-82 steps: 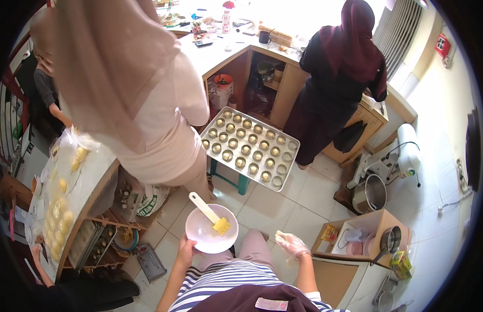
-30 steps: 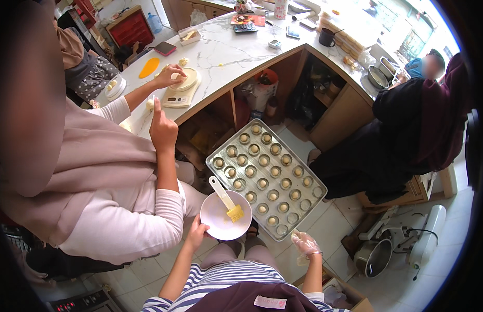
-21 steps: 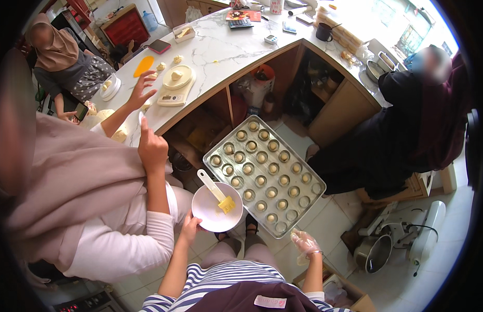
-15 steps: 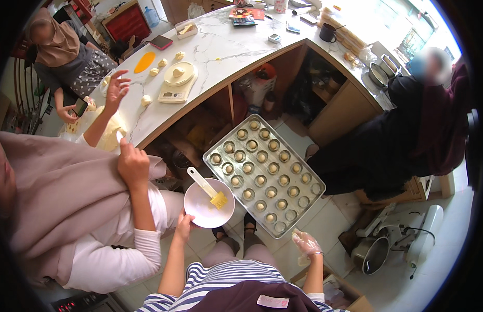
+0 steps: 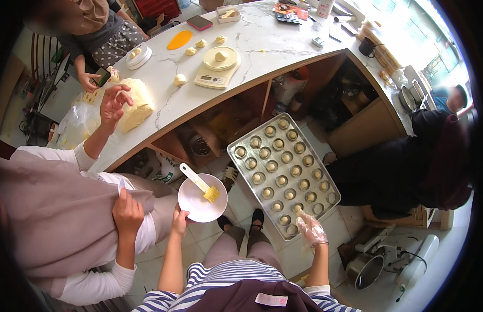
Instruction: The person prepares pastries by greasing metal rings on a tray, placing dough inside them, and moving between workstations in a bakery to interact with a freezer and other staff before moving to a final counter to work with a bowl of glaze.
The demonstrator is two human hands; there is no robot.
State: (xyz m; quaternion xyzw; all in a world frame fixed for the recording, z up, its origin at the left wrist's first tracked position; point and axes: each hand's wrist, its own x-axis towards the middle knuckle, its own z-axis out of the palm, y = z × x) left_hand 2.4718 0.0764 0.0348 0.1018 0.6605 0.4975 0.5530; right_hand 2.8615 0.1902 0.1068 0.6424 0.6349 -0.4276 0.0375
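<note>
My left hand (image 5: 180, 221) grips the rim of a shallow white bowl (image 5: 200, 209). A pastry brush (image 5: 195, 178) with a white handle and yellow bristles leans inside it. My right hand (image 5: 311, 230), in a clear plastic glove, is over the near edge of a large metal tray (image 5: 250, 200). Its fingertips pinch a small pale dough ball (image 5: 298, 207) at one of the cups. Round metal cups stand in rows on the tray, most with a dough ball inside. A cup (image 5: 333, 198) at the right edge has no ball. What supports the tray is hidden.
A co-worker's sleeve (image 5: 114, 270) is close at my left; another person holds a phone (image 5: 101, 77). Someone in black (image 5: 392, 171) stands right. The marble counter (image 5: 163, 67) bears a scale (image 5: 218, 67) and dough (image 5: 136, 104). A stand mixer (image 5: 418, 260) is at lower right.
My right hand has moved up and over the tray's near edge, with its fingers now at a cup. The bowl stays in my left hand. The co-worker's raised hand has lowered slightly.
</note>
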